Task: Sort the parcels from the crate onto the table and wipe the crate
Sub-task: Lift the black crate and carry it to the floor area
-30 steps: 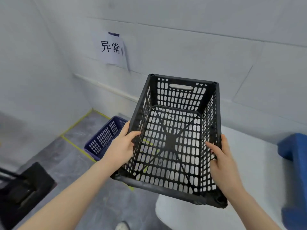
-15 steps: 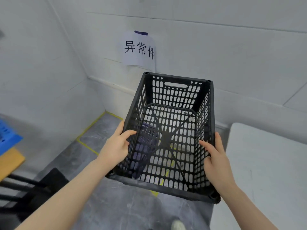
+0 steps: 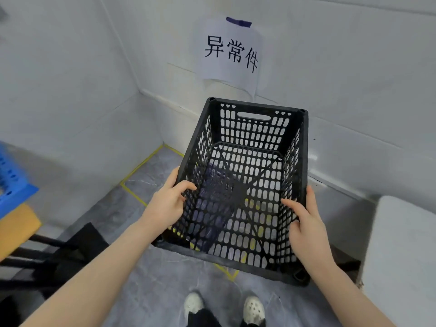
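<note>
A black perforated plastic crate (image 3: 254, 128) hangs in the air in front of me, open side towards me, with nothing inside it. My left hand (image 3: 168, 201) grips its left rim, thumb hooked inside. My right hand (image 3: 306, 228) holds the right rim, thumb inside and fingers along the outer wall. Through the crate's holes a dark blue basket (image 3: 212, 197) shows on the floor beneath. The white table (image 3: 401, 251) is at the right edge; no parcels are in view.
A paper sign (image 3: 230, 54) with black characters is taped to the white wall. Yellow tape (image 3: 139, 168) marks a floor zone in the corner. A black cart (image 3: 59, 253) stands at left, with a blue crate (image 3: 11, 185) on a yellow surface. My shoes (image 3: 224, 308) are below.
The crate has swung left and down, away from the table and over the taped corner. It now hangs over the blue basket. Both hands keep their grip.
</note>
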`<state>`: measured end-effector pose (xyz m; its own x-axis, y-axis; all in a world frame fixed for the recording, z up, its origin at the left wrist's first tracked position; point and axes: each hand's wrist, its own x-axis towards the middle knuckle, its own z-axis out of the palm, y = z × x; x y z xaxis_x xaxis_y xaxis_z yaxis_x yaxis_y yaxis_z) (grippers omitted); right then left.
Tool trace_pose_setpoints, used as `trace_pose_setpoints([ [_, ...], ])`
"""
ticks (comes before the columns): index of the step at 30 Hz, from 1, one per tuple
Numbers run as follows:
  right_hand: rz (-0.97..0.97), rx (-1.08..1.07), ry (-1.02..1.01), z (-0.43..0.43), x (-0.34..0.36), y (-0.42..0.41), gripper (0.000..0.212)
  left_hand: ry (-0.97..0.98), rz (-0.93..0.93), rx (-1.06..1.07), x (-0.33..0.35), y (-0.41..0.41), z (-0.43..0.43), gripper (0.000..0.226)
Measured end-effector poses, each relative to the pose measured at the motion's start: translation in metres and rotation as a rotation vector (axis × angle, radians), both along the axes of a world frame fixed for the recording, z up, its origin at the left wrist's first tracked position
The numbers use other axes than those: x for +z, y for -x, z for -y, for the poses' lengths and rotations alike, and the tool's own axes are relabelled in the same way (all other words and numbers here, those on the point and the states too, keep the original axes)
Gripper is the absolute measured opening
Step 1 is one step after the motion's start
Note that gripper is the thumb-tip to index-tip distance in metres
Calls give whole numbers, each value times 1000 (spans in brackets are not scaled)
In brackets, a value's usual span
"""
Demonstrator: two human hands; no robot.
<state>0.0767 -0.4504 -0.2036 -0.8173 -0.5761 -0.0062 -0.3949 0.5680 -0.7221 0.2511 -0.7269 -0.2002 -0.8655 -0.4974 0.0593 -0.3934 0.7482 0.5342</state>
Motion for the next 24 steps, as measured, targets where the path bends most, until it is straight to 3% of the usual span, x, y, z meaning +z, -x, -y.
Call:
trace_pose_setpoints([
  [14,147,-186,-39,190,-93,-40,62,19,127,-166,-91,7,209,40],
  [18,189,-238,-96,231,-124,-45,55,4,152,-241,-126,22,257,33],
  [24,226,-251,-183,266,-174,-40,55,16,197,-315,-183,39,295,45],
])
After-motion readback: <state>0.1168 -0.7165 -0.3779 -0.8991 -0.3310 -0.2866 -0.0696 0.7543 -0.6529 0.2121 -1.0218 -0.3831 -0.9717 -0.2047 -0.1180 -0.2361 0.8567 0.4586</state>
